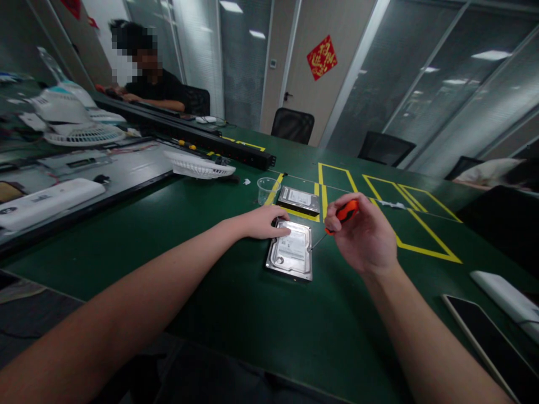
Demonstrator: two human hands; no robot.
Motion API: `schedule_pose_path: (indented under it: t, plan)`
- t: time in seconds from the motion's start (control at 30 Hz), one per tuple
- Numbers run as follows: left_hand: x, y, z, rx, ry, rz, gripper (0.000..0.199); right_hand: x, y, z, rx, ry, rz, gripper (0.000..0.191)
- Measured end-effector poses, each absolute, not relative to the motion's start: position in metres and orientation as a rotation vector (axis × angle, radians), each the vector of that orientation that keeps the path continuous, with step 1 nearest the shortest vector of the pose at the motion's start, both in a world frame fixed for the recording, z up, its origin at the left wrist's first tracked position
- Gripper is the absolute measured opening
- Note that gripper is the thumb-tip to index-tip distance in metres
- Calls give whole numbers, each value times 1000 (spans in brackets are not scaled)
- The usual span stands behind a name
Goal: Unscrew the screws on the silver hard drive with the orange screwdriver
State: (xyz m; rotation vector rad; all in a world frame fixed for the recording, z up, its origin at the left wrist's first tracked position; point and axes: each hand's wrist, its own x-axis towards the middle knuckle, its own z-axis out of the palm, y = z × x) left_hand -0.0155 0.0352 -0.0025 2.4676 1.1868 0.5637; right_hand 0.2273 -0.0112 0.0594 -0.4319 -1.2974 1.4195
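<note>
A silver hard drive [290,252] lies label side up on the green table in front of me. My left hand [266,221] grips its far left corner, thumb on the top face and fingers bent round the far edge. An orange and black screwdriver [347,212] is in my right hand [365,235], fingers closed round its handle. The thin shaft slants down to the left, with its tip at the drive's right edge; whether it sits in a screw is too small to tell. Just beyond lies a second hard drive [298,199].
A clear plastic cup [268,192] stands left of the second drive. Yellow tape [425,249] marks boxes on the table. A phone [484,336] lies at right. White fan parts [202,165] and a long black bar [236,151] are at left. A person [158,84] sits across.
</note>
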Motion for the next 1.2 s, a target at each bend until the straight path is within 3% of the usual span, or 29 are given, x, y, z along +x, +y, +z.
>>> schedule_pose_path:
  t: [0.47,0.73,1.07,1.2]
  plan:
    - [-16,35,-2,2465,1165,568,47,229,-13,63,-440,-1275,1437,12]
    - [-17,35,-2,2465,1159,569,46,230,-10,63,-453,-1290,1413,26]
    - [-16,36,-3,2464,1163,575,46,230,-14,66,-488,-1231,1428,5]
    - [-16,35,-1,2462,1165,553,45,229,-12,65,-462,-1220,1423,9]
